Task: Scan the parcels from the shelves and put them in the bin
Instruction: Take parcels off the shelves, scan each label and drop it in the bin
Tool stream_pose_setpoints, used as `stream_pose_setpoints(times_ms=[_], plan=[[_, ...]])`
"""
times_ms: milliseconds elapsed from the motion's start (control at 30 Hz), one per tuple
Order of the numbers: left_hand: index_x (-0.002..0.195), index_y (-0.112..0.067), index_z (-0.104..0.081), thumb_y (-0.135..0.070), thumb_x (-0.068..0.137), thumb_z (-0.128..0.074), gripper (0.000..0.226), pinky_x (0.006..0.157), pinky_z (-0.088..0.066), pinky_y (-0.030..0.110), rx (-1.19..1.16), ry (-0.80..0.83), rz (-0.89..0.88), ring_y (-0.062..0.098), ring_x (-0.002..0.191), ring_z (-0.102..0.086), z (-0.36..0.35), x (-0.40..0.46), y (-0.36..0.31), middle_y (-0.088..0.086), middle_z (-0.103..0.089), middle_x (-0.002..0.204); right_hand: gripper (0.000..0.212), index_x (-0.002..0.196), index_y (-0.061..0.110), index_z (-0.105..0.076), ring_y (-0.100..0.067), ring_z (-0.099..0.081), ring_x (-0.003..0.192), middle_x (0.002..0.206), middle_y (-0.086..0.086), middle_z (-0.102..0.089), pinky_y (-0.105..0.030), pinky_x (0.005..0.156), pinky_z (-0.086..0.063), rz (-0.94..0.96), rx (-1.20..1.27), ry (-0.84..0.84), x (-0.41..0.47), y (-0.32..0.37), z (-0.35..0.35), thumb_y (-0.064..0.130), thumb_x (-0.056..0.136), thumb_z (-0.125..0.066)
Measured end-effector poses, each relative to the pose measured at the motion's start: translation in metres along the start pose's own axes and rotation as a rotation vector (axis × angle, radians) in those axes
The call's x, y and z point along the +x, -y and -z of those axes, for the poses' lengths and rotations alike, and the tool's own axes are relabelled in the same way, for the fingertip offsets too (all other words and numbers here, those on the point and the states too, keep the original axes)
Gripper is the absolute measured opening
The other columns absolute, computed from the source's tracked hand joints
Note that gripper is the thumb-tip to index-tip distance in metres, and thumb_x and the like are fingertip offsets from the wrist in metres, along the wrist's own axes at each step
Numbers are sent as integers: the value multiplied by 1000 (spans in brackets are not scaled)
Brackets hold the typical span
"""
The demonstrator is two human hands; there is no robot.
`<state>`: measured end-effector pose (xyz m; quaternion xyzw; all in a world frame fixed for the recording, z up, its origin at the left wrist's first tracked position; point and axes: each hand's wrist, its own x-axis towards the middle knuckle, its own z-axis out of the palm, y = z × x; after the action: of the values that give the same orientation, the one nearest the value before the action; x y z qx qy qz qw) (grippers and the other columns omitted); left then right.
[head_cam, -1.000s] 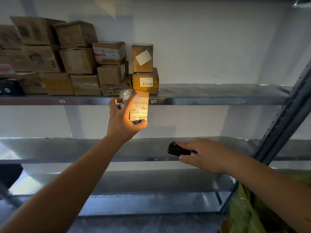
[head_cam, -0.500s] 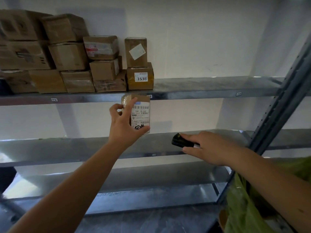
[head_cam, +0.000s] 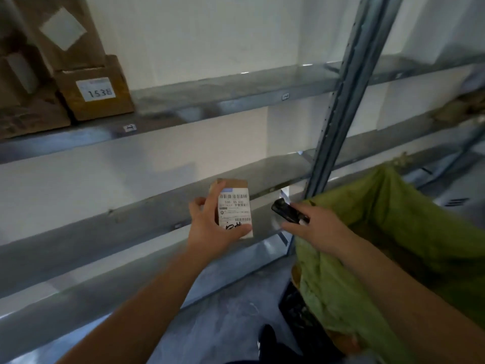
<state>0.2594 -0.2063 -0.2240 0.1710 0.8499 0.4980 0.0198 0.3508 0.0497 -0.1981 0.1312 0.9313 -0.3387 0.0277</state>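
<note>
Lower now than half a second ago, the parcel (head_cam: pixel 234 208) sits at centre frame in my left hand (head_cam: pixel 212 227), label facing me, thumb across its bottom edge and fingers up its left side. My right hand (head_cam: pixel 317 229) grips the scanner (head_cam: pixel 288 213) just beside it, over the green-lined bin (head_cam: pixel 393 232). Small stiff cardboard, probably light; taped faces look slick, so I'd hold the edges and keep the barcode uncovered.

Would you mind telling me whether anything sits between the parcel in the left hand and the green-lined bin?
Only the right hand with the scanner sits between the parcel and the bin.
</note>
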Motion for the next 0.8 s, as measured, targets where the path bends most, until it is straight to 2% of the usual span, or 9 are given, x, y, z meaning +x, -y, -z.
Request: stream_pose_setpoints(times_ms=[67, 167, 200, 267, 333, 500, 567, 633, 800], plan=[[145, -67, -25, -39, 67, -98, 110, 89, -47, 18, -27, 72, 2, 14, 114, -53, -22, 10, -3, -5, -26, 138, 56, 135, 31, -60, -12, -63, 101, 115, 6, -67, -27, 84, -53, -73, 38, -33, -5, -20, 3, 56, 87, -76], [143, -64, -28, -38, 66, -98, 107, 84, -43, 9, -58, 159, -32, 12, 117, -48, -57, 31, -9, -4, -27, 138, 40, 127, 35, -60, -7, -62, 97, 102, 19, -62, -22, 78, -50, -167, 107, -95, -10, -49, 13, 51, 92, -72], [145, -61, -32, -39, 65, -98, 106, 87, -45, 12, -66, 191, -52, 12, 119, -48, -68, 38, -12, -3, -30, 139, 47, 135, 35, -56, -6, -60, 97, 105, 20, -60, -21, 79, -47, -196, 105, -110, -10, -59, 17, 50, 93, -70], [143, -61, -39, -48, 62, -97, 101, 99, -52, 30, -105, 263, -109, 16, 126, -51, -95, 54, -21, 0, -40, 140, 68, 154, 33, -43, -11, -56, 102, 120, 10, -58, -26, 88, -44, -281, 86, -148, -9, -80, 27, 53, 94, -68], [144, -58, -43, -60, 59, -95, 100, 100, -57, 43, -128, 342, -133, 21, 128, -56, -124, 69, -27, 4, -50, 140, 76, 159, 34, -36, -19, -59, 109, 132, -2, -61, -33, 92, -48, -370, 89, -203, -10, -102, 37, 57, 94, -66], [142, -68, -35, -60, 57, -95, 104, 103, -55, 47, -122, 495, -164, 24, 132, -51, -198, 98, -50, 1, -47, 138, 70, 157, 33, -40, -26, -62, 119, 138, -4, -63, -41, 102, -51, -527, 126, -323, -12, -157, 50, 57, 95, -62], [132, -77, -32, -52, 60, -97, 101, 102, -54, 37, -116, 540, -159, 22, 130, -50, -228, 108, -59, 3, -42, 139, 76, 160, 33, -35, -23, -62, 108, 135, -3, -60, -40, 91, -54, -642, 187, -369, -13, -177, 52, 58, 95, -63], [126, -81, -28, -42, 65, -98, 101, 97, -48, 24, -83, 609, -161, 19, 127, -47, -254, 115, -67, 2, -39, 136, 76, 160, 34, -33, -18, -63, 93, 126, 2, -60, -33, 72, -53, -720, 231, -388, -16, -192, 55, 58, 96, -63], [148, -58, -30, -39, 69, -96, 105, 109, -34, 26, 26, 813, -123, 10, 125, -35, -313, 133, -75, 2, -30, 151, 75, 160, 33, -35, -12, -63, 79, 112, 7, -61, -32, 62, -55, -844, 243, -409, -24, -219, 60, 61, 96, -62]])
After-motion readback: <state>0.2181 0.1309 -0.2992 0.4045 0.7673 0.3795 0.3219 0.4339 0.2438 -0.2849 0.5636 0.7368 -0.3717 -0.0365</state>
